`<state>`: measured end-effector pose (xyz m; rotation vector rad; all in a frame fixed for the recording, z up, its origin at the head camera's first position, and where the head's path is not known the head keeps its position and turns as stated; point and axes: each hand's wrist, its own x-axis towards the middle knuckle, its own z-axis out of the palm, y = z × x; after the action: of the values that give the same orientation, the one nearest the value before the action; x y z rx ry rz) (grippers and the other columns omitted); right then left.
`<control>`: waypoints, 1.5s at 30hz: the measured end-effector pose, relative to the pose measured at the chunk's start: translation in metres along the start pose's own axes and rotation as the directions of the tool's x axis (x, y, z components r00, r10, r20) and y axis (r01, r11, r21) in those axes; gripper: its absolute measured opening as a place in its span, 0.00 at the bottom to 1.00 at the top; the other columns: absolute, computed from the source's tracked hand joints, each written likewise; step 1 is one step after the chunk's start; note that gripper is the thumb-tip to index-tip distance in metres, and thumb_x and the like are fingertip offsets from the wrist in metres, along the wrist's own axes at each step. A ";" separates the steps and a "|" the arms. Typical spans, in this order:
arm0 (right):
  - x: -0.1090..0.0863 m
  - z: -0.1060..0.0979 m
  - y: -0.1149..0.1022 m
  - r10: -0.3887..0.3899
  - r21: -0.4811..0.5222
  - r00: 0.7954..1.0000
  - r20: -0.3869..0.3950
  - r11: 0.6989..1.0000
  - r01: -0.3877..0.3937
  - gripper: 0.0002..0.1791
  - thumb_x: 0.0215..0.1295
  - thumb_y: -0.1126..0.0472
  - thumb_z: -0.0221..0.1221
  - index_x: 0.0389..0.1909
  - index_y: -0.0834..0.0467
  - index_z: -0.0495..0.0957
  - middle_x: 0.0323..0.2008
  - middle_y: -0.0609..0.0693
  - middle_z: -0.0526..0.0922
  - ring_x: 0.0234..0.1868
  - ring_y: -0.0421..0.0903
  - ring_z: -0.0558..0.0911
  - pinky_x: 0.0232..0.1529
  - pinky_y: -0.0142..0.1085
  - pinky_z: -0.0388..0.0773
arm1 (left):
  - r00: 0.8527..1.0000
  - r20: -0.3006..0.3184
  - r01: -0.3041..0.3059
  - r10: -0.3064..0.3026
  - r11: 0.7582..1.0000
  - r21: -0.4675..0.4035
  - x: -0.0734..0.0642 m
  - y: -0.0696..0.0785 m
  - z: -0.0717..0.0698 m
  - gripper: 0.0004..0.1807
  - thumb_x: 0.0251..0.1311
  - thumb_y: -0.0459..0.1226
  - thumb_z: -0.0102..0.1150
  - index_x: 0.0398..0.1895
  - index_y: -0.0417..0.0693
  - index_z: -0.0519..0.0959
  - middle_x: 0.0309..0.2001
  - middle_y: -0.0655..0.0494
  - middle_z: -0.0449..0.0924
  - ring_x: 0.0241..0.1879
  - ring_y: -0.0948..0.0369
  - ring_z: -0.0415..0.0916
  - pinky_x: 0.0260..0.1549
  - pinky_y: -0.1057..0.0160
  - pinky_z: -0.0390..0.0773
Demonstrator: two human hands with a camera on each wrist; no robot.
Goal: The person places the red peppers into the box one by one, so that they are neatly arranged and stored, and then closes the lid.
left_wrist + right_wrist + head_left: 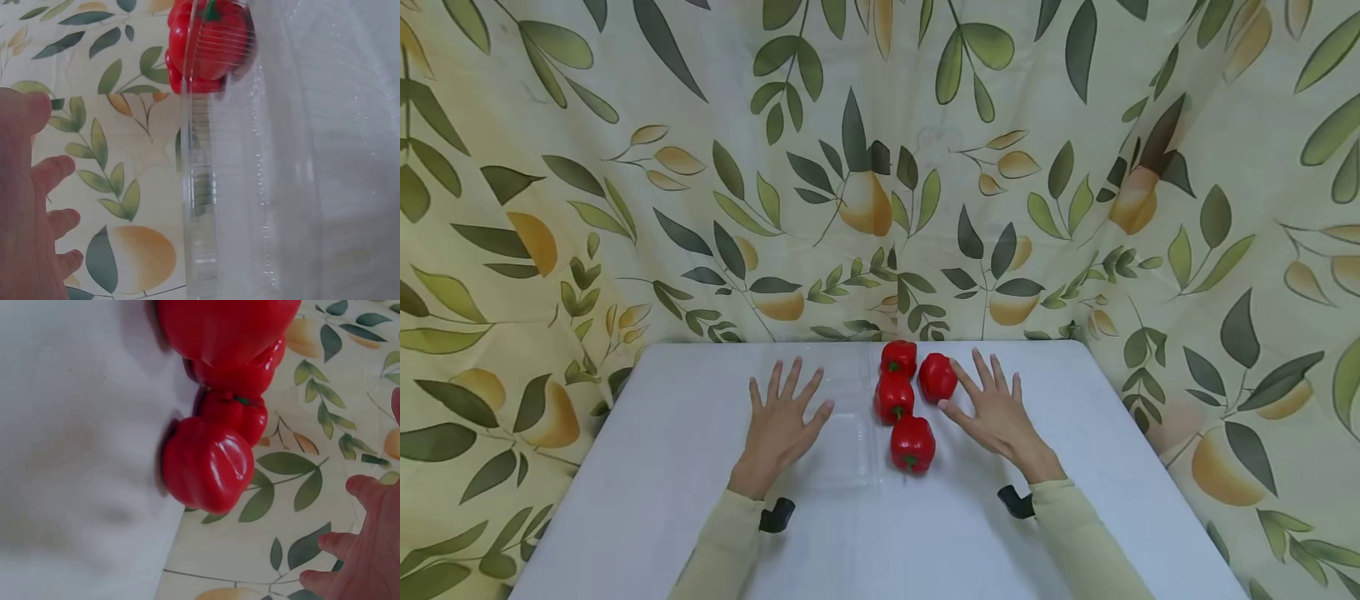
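Several red bell peppers with green stems stand in a cluster on the white table: a front pepper, a middle pepper, a back pepper and a right pepper. Left of them lies a clear plastic container, its wall close to the left wrist camera. My left hand is spread above the container, holding nothing. Fingers apart, my right hand hovers just right of the right pepper and holds nothing; whether a fingertip touches that pepper, I cannot tell.
A white table extends to both sides of the hands. Behind it and at both sides hangs a curtain printed with leaves and fruit. Each wrist carries a black camera mount, one on the left and one on the right.
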<state>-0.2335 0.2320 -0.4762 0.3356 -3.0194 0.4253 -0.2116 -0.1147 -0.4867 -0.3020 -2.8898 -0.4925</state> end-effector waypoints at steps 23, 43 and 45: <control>-0.016 0.011 0.001 -0.006 0.110 1.000 -0.019 0.994 0.008 0.45 0.62 0.33 0.53 0.77 0.43 0.53 0.79 0.57 0.47 0.77 0.65 0.48 0.71 0.73 0.41 | 0.995 -0.073 0.065 -0.072 0.993 -0.098 -0.027 -0.027 0.004 0.32 0.72 0.55 0.43 0.75 0.56 0.60 0.78 0.44 0.49 0.77 0.40 0.43 0.71 0.28 0.46; -0.025 0.034 -0.009 -0.065 0.240 0.996 0.053 0.970 0.051 0.45 0.60 0.38 0.59 0.77 0.42 0.54 0.77 0.54 0.52 0.76 0.60 0.55 0.63 0.67 0.70 | 0.982 -0.005 0.180 -0.188 0.945 -0.272 -0.049 -0.051 0.008 0.30 0.72 0.45 0.46 0.75 0.53 0.60 0.79 0.44 0.45 0.74 0.38 0.51 0.60 0.31 0.69; -0.025 0.035 -0.009 -0.064 0.264 0.995 0.073 0.964 0.042 0.45 0.61 0.37 0.59 0.77 0.41 0.53 0.78 0.53 0.52 0.76 0.60 0.55 0.62 0.67 0.71 | 0.980 0.005 0.191 -0.198 0.941 -0.278 -0.050 -0.053 0.008 0.30 0.72 0.45 0.45 0.75 0.54 0.59 0.79 0.45 0.45 0.73 0.38 0.54 0.59 0.32 0.70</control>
<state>-0.2084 0.2190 -0.5102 0.4602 -3.0244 0.8293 -0.1776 -0.1693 -0.5213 -0.0477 -2.8391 -0.9331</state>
